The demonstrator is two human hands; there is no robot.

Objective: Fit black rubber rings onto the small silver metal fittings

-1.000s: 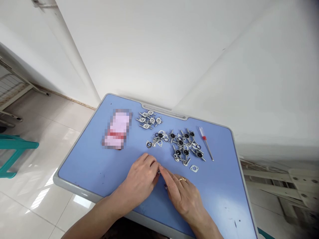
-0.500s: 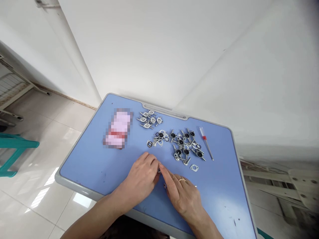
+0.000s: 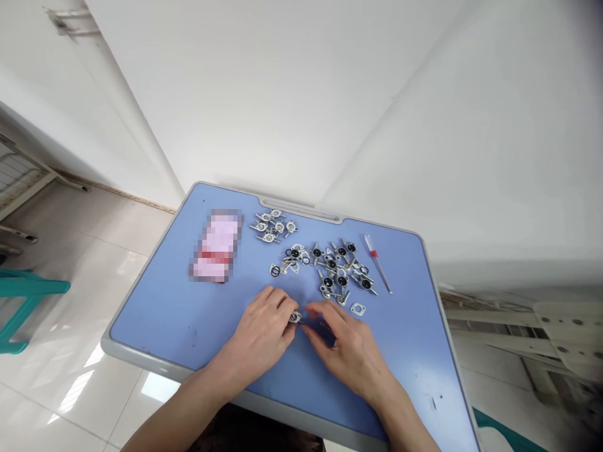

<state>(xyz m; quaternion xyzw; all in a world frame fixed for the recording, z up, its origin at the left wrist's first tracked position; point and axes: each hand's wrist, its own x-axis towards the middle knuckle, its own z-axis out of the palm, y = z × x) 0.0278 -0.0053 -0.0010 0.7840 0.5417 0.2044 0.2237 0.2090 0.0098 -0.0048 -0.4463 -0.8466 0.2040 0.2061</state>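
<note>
My left hand pinches a small metal flanged fitting between its fingertips, just above the blue desktop. My right hand has come away from the fitting, with its fingers spread and holding nothing. Its fingertips are close to the fitting. A loose heap of metal fittings with black centres and O-rings lies just beyond both hands. A flat metal gasket rests near my right fingers.
A smaller group of metal fittings lies at the far edge. A red-banded small screwdriver lies right of the heap. A blurred pink packet lies at the left. A teal stool stands on the tiled floor.
My right hand has let go of the small fitting and moved right, its fingers opening. The view has shifted slightly, so the desk sits a little lower and further left.
</note>
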